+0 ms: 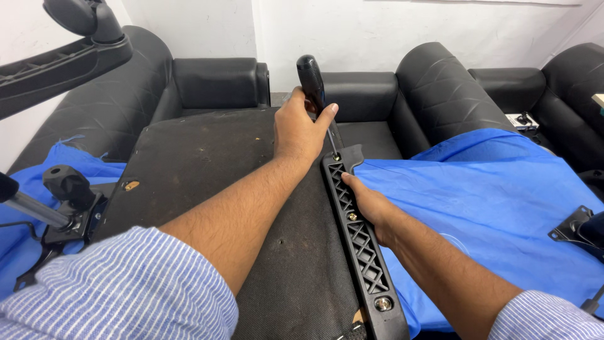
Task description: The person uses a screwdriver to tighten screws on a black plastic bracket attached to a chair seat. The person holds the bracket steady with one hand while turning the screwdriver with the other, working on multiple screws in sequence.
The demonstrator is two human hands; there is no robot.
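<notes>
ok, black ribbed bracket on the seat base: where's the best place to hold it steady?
Hold the bracket at mid-length along its right edge, coming from the blue cloth side, as the right hand does. It lies flat and long; the left hand and screwdriver occupy the far end, so probably stay clear of the screws.

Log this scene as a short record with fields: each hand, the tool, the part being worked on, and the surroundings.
left hand: wrapped around the screwdriver handle, arm crossing over the seat base
right hand: resting against the bracket's right edge, holding nothing
screwdriver: black handle, upright, tip at the bracket's far end
bracket: black lattice plastic strip along the seat base, bolts showing
seat base: black fabric panel, lying flat
cloth: blue, spread to the right
sofa: black, behind
</notes>
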